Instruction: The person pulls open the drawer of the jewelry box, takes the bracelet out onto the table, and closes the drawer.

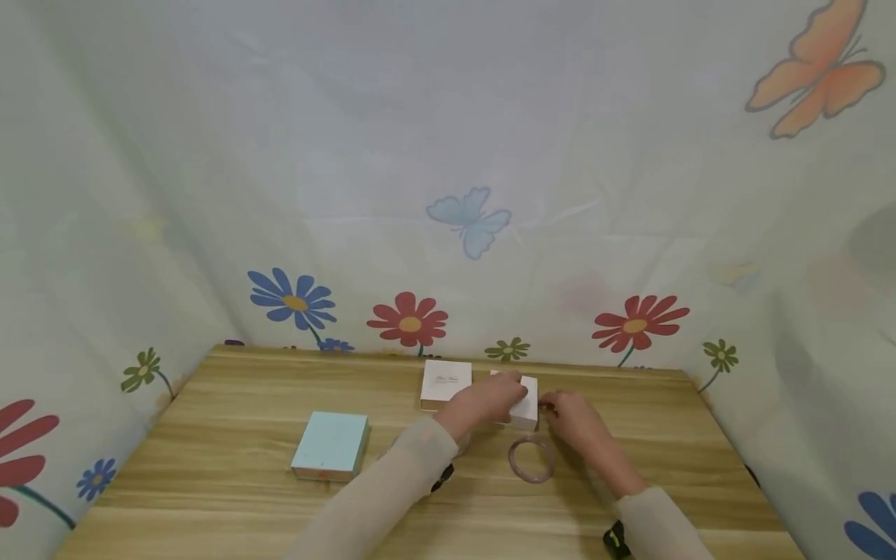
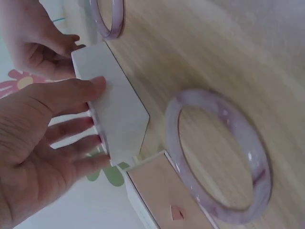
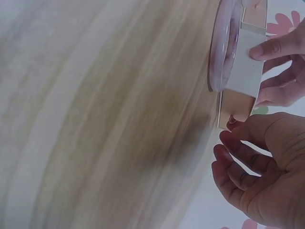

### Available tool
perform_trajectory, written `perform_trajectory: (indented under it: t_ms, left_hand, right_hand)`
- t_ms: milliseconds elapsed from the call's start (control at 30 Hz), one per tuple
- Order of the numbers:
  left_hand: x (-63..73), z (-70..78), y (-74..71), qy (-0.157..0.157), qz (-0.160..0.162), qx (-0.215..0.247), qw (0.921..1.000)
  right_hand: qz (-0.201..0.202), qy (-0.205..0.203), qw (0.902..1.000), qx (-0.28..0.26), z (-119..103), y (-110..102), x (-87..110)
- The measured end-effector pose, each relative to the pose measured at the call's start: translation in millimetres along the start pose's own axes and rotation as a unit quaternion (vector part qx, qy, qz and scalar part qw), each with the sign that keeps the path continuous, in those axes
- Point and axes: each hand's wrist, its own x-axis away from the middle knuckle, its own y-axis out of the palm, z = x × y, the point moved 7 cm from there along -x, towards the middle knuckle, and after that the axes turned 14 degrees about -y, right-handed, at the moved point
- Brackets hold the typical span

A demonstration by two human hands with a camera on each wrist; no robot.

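Note:
My left hand [image 1: 486,404] grips a small white box [image 2: 121,114] at the back of the table, thumb on one face and fingers along the opposite side. At the box's tan end, my right hand [image 3: 259,167] pinches a small pull tab [image 3: 232,120] between thumb and forefinger; its other fingers are loosely bent. A pale purple bangle [image 1: 512,460] lies in front of this box. Another bangle [image 2: 259,164] lies near my left wrist, mostly hidden by the forearm in the head view.
A second white box [image 1: 446,377] with small lettering stands just left of the held one; its tan end bears a reddish tab [image 2: 177,213]. Further left and nearer sits a light blue box [image 1: 332,441]. Behind the wooden table [image 1: 245,404] hangs a flower-printed cloth [image 1: 364,155].

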Motion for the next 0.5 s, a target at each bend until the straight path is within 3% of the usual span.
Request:
perform_trajectory:
  t_ms: [133, 300, 500]
  left_hand:
    - [2.2, 2.1, 2.5, -0.054, 0.019, 0.018, 0.9982]
    - [3.3, 6.7, 11.4, -0.143, 0.047, 0.018, 0.9884]
    - [4.4, 12.6, 17.9, -0.191, 0.075, 0.015, 0.9786]
  right_hand:
    - [0.004, 0.007, 1.0000, -0.005, 1, -5, 3.1]
    - [0.006, 0.001, 1.0000, -0.002, 1, -6, 5.3]
    - [0.002, 0.005, 1.0000, -0.001, 1, -4, 7.6]
